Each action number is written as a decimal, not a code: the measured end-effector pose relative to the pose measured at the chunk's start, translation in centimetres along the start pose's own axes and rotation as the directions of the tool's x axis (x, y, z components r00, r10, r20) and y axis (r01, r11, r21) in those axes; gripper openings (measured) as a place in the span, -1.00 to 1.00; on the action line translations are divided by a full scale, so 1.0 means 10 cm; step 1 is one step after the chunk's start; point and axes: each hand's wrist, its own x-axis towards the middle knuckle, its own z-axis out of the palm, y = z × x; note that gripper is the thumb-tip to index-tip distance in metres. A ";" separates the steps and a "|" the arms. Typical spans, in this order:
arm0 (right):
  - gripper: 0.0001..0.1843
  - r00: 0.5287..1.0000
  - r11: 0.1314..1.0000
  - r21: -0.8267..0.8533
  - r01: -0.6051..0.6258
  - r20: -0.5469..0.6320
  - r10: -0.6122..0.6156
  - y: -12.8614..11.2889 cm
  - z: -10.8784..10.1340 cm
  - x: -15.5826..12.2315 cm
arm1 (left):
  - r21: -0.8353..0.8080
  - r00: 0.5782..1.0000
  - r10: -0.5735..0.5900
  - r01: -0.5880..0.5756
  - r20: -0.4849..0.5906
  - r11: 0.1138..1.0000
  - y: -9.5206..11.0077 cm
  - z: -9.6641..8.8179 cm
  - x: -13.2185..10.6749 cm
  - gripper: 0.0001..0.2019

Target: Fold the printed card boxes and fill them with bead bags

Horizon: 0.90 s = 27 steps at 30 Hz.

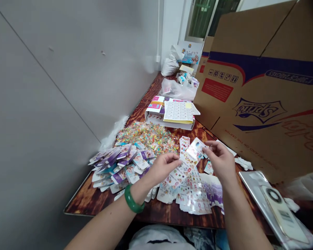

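In front of me, over the table, I hold a small glossy sticker sheet (pixel 195 147) with coloured prints. My right hand (pixel 221 161) pinches its right edge between thumb and fingers. My left hand (pixel 165 168), below a green bangle (pixel 134 199) on the wrist, is closed with its fingertips at the sheet's lower left corner. Beneath both hands lie fanned rows of printed sticker sheets (pixel 194 194). A strip with red prints (pixel 184 144) sits just behind. Purple-edged folded cards (pixel 212 189) lie under my right wrist.
Left of my hands are a heap of small printed packets (pixel 122 166) and a pile of colourful wrapped bits (pixel 151 137). Farther back is a white box (pixel 169 121) with sheets on top. Large cartons (pixel 250 93) wall the right side, near a phone (pixel 284 213). A grey wall (pixel 54 104) bounds the left.
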 end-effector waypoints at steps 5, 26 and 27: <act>-0.59 0.871 0.885 -0.177 0.431 0.337 -0.357 -0.02 0.24 -0.23 | -0.051 0.993 0.016 -0.021 -0.114 0.998 -0.05 -0.04 0.01 -0.82; -0.68 0.779 0.607 0.520 -0.601 0.550 0.300 -0.02 0.70 -0.14 | -0.246 0.978 -0.187 0.160 -0.090 0.956 0.17 -0.09 0.24 -0.90; -0.68 0.797 0.629 0.519 -0.579 0.524 0.301 0.01 0.70 -0.12 | -0.258 0.980 -0.192 0.173 -0.051 0.951 0.17 -0.10 0.27 -0.88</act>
